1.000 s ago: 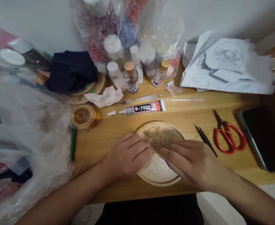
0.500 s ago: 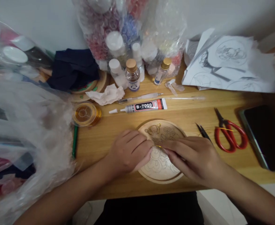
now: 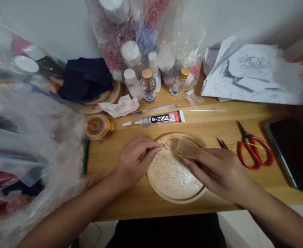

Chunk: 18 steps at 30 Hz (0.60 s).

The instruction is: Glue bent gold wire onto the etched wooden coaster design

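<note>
The right hand (image 3: 215, 168) pinches gold wire (image 3: 177, 155) over the wooden disc (image 3: 175, 177), likely for shaping; the left hand (image 3: 136, 160) presses fingertips together; the next bend likely needs precision

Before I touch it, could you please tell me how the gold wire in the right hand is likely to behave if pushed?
The gold wire will probably hold its shape, since its free end juts from the right hand with no visible droop. Being so thin, it likely weighs little and may bend easily.
</note>
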{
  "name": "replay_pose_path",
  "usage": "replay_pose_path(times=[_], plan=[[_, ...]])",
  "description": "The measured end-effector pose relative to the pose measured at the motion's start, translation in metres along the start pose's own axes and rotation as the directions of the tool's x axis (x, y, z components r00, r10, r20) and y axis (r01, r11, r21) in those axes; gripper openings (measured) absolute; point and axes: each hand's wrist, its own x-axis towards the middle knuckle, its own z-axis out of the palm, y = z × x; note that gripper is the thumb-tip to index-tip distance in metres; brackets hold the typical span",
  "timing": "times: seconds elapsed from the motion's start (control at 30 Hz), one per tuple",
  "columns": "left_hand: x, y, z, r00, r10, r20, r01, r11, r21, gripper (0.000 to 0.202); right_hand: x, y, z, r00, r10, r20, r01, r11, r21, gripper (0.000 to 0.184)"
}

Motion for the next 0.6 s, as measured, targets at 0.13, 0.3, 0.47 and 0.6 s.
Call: replay_pose_path(times=[0.13,0.3,0.47,0.6], plan=[[0.0009,-0.0013,-0.0003,0.983,-0.184,-0.01,0.182,0.977,-0.116,0.013,0.0001,0.0016,0.002,1.0,0.006,0.014,-0.006,1.0,-0.003,0.01],[0.0021,-0.0015,-0.0018,0.955,-0.294,-0.038,0.28,0.938,-0.205,0.007,0.0007,0.0034,0.0041,1.0,0.011,0.024,-0.012,1.0,0.015,0.01],[0.0004,-0.0032,0.0002,0.946,-0.322,-0.042,0.299,0.914,-0.274,0.005,0.0011,0.0033,0.0032,1.0,0.012,0.019,-0.013,1.0,0.014,0.011],[0.0007,-0.0039,0.0004,0.951,-0.306,-0.041,0.281,0.913,-0.295,0.011,0.0019,0.0045,0.003,0.999,0.016,0.029,-0.017,1.0,0.013,0.013]])
